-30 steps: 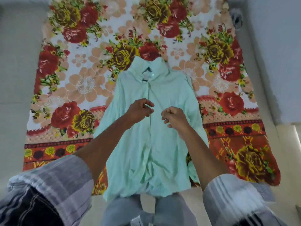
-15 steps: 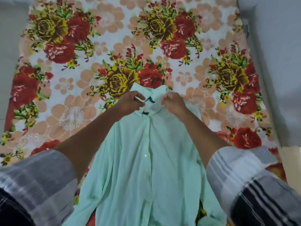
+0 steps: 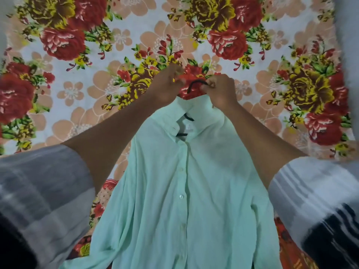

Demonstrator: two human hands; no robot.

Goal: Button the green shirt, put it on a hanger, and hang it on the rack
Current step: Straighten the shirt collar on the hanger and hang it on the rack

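Both hands up at the collar end of the green shirt. Right hand: fingers curled, pinching the end of a black hanger hook that arcs out above the collar. Left hand: motion-blurred, fingers bent near the hook's other end; cannot tell whether it grasps the hook, the collar, or nothing.

Shirt: pale mint green, lying front-up on a floral bedsheet, collar pointing away from the person, hem toward them and running off the bottom edge. Placket closed down the middle; small pale buttons show along it, fastened as far as can be seen. Collar opening gapes a little; inside it two short black pieces of the hanger and a small neck label. Hanger's shoulders are hidden under the cloth.

Bedsheet: white ground, large red and yellow roses, peach blossoms, green leaves; a darker orange-red border shows at lower right, beside the shirt.

Person's sleeves: grey and white stripes with black bands, rolled above the elbows, forearms bare, one on either side of the shirt.
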